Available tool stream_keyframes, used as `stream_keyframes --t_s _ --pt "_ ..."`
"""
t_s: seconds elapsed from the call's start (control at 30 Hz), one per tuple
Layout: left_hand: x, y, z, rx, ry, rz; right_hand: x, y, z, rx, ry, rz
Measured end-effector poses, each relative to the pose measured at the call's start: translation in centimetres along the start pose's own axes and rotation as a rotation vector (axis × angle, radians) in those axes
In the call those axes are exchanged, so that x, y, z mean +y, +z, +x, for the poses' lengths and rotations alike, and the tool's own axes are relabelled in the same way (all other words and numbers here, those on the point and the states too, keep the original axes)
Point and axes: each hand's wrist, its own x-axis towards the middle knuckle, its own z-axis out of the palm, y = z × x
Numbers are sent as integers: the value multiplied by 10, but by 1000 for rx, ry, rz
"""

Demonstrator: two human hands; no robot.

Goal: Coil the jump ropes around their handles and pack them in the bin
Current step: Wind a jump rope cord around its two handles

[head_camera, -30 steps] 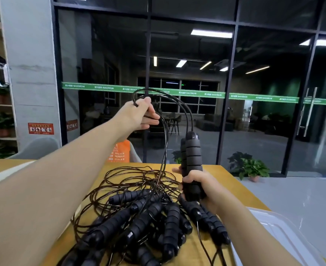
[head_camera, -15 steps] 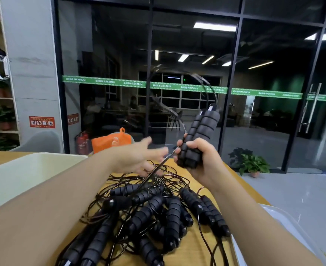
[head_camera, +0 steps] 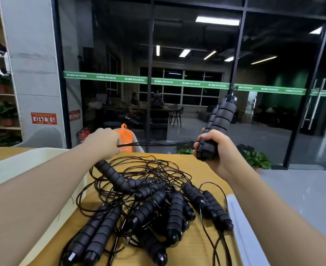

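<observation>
I see my right hand (head_camera: pixel 215 150) curled tight around a pair of black foam handles (head_camera: pixel 216 127), held together and tilted up to the right, above the far edge of the yellow table (head_camera: pixel 202 169). One thin black cord (head_camera: pixel 154 144) runs level from those handles to my left hand (head_camera: pixel 103 142), whose fingers close around it, above the table's far left part. On the table, below both hands, lies the pile of jump ropes (head_camera: pixel 148 204): I count about eleven more black foam handles there, though a few overlap and the count is not sure, with loose cord (head_camera: pixel 150 166) tangled in loops at the far side of the pile. One white bin (head_camera: pixel 14 166) sits at the table's left edge, under my left forearm. One clear plastic lid or tray (head_camera: pixel 242 233) lies at the table's right edge, just beside the pile. One orange bag (head_camera: pixel 124 134) stands beyond the table's far edge
</observation>
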Motion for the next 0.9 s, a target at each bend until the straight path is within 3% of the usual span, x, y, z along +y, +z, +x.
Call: stream_keyframes --t_s 0.1,0.23,0.33,0.43,0.67,0.8,0.9 --pt "-7 0 1 19 -160 -41 -3 -5 0 22 6 55" --pt "1 -12 0 -113 -193 -564 0 -4 -2 15 19 20" --pt "5 -21 2 -40 -133 -501 6 -2 -2 23 38 9" --pt "9 -35 1 122 3 -615 11 -1 -2 23 64 -13" --pt "22 -63 2 425 432 -570 25 5 4 41 82 -170" --pt "26 -65 7 502 603 -565 32 6 3 1 88 -237" --pt "31 -57 5 491 639 -613 39 3 7 13 109 -224"
